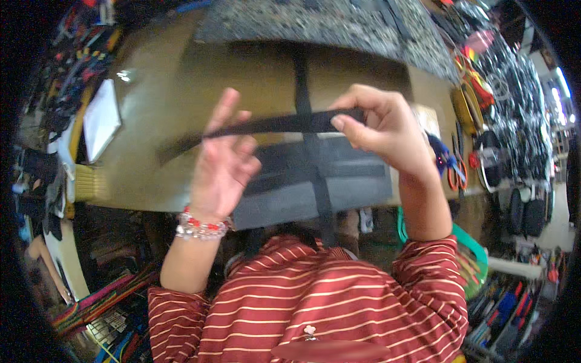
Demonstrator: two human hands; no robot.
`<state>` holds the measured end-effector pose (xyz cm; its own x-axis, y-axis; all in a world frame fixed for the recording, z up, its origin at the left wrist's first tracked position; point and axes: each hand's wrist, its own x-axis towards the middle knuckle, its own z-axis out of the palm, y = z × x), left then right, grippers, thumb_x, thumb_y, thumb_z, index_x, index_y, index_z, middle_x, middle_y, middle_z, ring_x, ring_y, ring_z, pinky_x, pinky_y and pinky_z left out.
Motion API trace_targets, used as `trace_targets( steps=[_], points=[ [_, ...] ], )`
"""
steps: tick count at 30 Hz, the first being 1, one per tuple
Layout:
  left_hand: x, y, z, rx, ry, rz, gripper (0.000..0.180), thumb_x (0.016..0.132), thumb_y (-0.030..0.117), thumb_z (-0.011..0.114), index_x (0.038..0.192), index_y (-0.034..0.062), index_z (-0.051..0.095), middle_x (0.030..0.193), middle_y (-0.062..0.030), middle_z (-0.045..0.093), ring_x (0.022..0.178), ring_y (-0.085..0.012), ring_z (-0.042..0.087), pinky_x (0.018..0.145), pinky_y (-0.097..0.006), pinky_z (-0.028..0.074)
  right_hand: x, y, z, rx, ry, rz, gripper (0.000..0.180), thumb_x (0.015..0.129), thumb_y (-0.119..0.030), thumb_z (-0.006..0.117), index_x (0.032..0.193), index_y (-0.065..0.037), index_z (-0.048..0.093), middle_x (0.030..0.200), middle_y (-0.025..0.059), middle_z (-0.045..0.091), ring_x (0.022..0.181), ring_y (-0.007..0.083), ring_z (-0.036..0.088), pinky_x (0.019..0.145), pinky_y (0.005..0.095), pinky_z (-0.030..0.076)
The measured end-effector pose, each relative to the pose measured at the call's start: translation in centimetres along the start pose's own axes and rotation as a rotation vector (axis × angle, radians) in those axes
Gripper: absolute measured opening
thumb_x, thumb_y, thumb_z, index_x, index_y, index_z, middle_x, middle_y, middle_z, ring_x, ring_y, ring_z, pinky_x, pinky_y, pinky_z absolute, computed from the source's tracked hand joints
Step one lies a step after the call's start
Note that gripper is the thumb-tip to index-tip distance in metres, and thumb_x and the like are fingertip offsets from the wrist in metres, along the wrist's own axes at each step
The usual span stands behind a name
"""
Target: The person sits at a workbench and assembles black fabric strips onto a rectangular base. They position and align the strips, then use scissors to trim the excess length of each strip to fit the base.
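A black strap [272, 124] stretches sideways in the air above the table, its left end smeared by motion. My right hand [390, 130] pinches the strap's right end between thumb and fingers. My left hand [223, 166], with a beaded bracelet at the wrist, is raised with fingers spread, and the strap runs across it; whether it touches the palm I cannot tell. Below the strap, a dark grey flat panel [357, 192] lies at the near table edge. Another black strap [322, 209] runs lengthwise over the panel and on toward the far side.
A speckled grey slab [315, 24] covers the table's far side. On the left are a white flat pad [101, 121] and a yellow brush [88, 183]. Orange-handled scissors [457, 176] lie at the right edge. A green plastic rim [478, 248] shows below, near my right elbow.
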<state>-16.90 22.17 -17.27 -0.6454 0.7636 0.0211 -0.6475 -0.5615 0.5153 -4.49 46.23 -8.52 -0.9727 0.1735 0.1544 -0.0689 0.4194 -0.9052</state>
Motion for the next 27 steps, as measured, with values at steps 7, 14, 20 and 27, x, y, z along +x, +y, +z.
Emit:
trace_targets(
  steps=[7, 14, 20, 27],
  points=[
    [-2.4, -4.2, 5.0, 0.389, 0.143, 0.012, 0.026, 0.095, 0.016, 0.059, 0.116, 0.0006, 0.059, 0.106, -0.0065, 0.061, 0.077, -0.0112, 0.064, 0.064, -0.024, 0.057, -5.5, 3.9, 5.5, 0.760, 0.100, -0.280, 0.050, 0.084, -0.020, 0.070, 0.128, -0.002, 0.053, 0.103, 0.0074, 0.056, 0.073, 0.0072, 0.051, 0.060, 0.0167, 0.041],
    [-3.1, -0.3, -0.7, 1.967, -0.117, 0.210, 0.027, 0.077, 0.020, 0.072, 0.103, 0.0141, 0.071, 0.111, -0.0032, 0.064, 0.103, -0.0248, 0.056, 0.095, -0.038, 0.041, -7.5, 5.7, 8.1, 0.554, 0.445, 0.371, 0.020, 0.087, -0.010, 0.067, 0.104, 0.000, 0.064, 0.081, 0.0074, 0.063, 0.062, 0.0130, 0.060, 0.055, 0.0260, 0.051],
    [-3.8, 0.4, -5.4, 1.974, -0.149, 0.208, 0.023, 0.079, 0.019, 0.070, 0.102, 0.0158, 0.071, 0.113, 0.0023, 0.063, 0.107, -0.0228, 0.052, 0.097, -0.038, 0.039, -7.6, 6.0, 10.8, 0.363, 0.309, 0.546, 0.018, 0.084, -0.012, 0.072, 0.094, 0.000, 0.063, 0.078, 0.0066, 0.064, 0.062, 0.0113, 0.061, 0.054, 0.0242, 0.049],
    [-4.0, -0.1, -5.0, 1.937, -0.119, 0.280, 0.021, 0.081, 0.017, 0.068, 0.102, 0.0157, 0.071, 0.114, 0.0018, 0.063, 0.107, -0.0240, 0.051, 0.097, -0.039, 0.038, -7.7, 5.9, 11.9, 0.253, 0.270, 0.622, 0.019, 0.082, -0.015, 0.073, 0.093, -0.001, 0.064, 0.077, 0.0052, 0.065, 0.062, 0.0103, 0.061, 0.054, 0.0229, 0.047]
  ],
)
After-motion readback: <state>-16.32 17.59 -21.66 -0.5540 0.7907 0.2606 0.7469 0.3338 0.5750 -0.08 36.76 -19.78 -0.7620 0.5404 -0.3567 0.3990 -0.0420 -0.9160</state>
